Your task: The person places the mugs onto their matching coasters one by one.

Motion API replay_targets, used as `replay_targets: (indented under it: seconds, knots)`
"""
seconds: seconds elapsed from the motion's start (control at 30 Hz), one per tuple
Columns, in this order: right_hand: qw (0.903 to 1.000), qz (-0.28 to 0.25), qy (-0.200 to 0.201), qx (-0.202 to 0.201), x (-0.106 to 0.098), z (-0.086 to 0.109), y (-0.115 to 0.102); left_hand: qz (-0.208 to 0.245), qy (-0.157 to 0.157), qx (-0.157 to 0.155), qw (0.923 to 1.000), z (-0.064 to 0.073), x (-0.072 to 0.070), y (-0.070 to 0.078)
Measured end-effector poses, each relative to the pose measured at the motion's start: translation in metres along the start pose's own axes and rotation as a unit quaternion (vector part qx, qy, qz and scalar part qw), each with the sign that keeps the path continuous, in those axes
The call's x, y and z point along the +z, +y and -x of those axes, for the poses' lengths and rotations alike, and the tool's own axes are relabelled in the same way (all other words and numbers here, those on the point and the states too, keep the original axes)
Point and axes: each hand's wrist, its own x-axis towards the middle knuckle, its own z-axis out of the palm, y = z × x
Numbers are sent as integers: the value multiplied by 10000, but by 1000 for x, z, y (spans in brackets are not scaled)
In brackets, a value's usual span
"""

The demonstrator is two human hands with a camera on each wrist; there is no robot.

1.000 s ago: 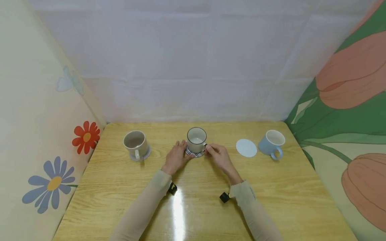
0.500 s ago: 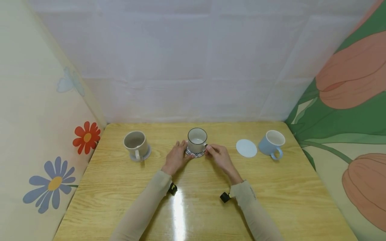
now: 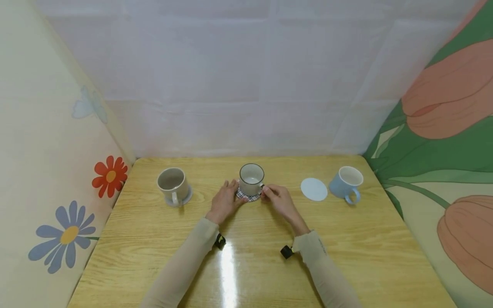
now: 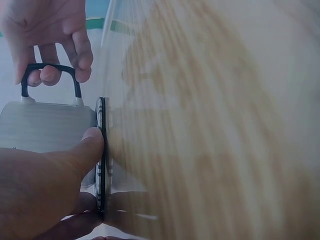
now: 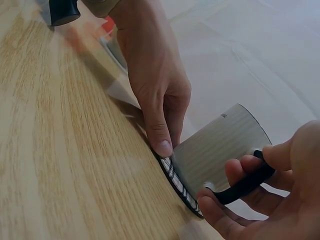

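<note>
A pale grey mug (image 3: 250, 185) with a dark rim stands upright on a round plaid coaster (image 3: 243, 195) near the back middle of the table. My left hand (image 3: 224, 200) holds the coaster's left side, thumb on the near edge and fingers further round it. In the left wrist view the thumb (image 4: 91, 141) lies on the coaster's rim, beside the mug wall. With curled fingers my right hand (image 3: 282, 203) grips the mug's black handle (image 5: 245, 185); the right wrist view shows the fingers looped through it. The mug's far side is hidden.
A grey-brown mug (image 3: 174, 185) sits on a light coaster (image 3: 188, 197) at the left. To the right lie a pale blue round coaster (image 3: 314, 189) and, beside it, a light blue mug (image 3: 340, 186) on the bare wooden table (image 3: 366, 248). Walls border the back and sides.
The mug shifted very slightly to the right between the first frame and the middle one. Both hands keep their hold, with no other clear movement.
</note>
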Motion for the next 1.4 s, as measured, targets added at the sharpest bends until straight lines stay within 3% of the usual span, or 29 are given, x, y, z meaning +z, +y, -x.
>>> replay_targets:
  seconds: [0.5,0.63,0.93,1.4]
  knots:
    - [9987,472,-123,-152,-1,-3,1,-26,119,169,9998,-2,-2,0]
    - [9992,381,-84,-46,3,4,3,-8,144,203,9997,3,2,-2]
    - [9987,467,36,-206,13,9,4,101,314,298,9990,12,6,-4]
    - [9995,310,54,-40,11,5,2,326,342,242,9986,5,7,-8]
